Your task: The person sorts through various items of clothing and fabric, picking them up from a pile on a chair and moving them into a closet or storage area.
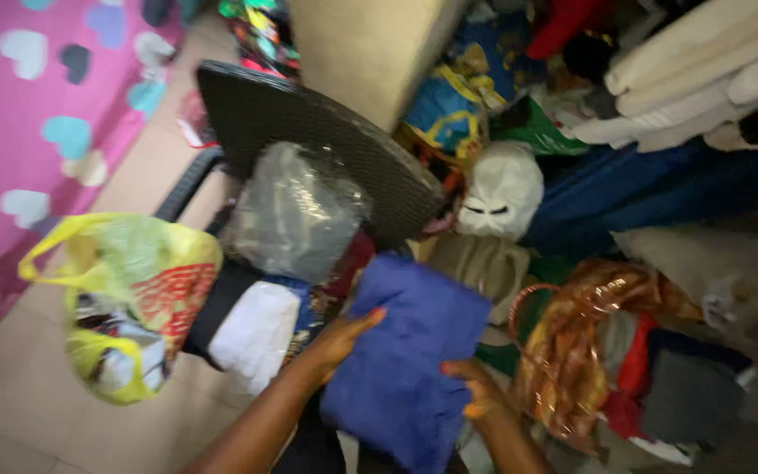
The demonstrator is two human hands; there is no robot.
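Folded blue cloth [405, 360] pinched from 2 sides, left hand [339, 338] at 9 o'clock, right hand [471, 386] at 4, keeping the fold flat over the pile.

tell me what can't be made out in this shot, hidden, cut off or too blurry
Head view only:
- Left hand: palm is pressed against the blue folded cloth.
- Right hand: fingers curl over the cloth's edge, fingertips hidden behind it.
- Cloth's lower end: cut off by the bottom frame edge.
- Clear plastic bag on the dark chair: glare and motion blur hide its contents.
- Yellow bag: contents blurred.
- Pile of fabrics: items overlap, smeared.
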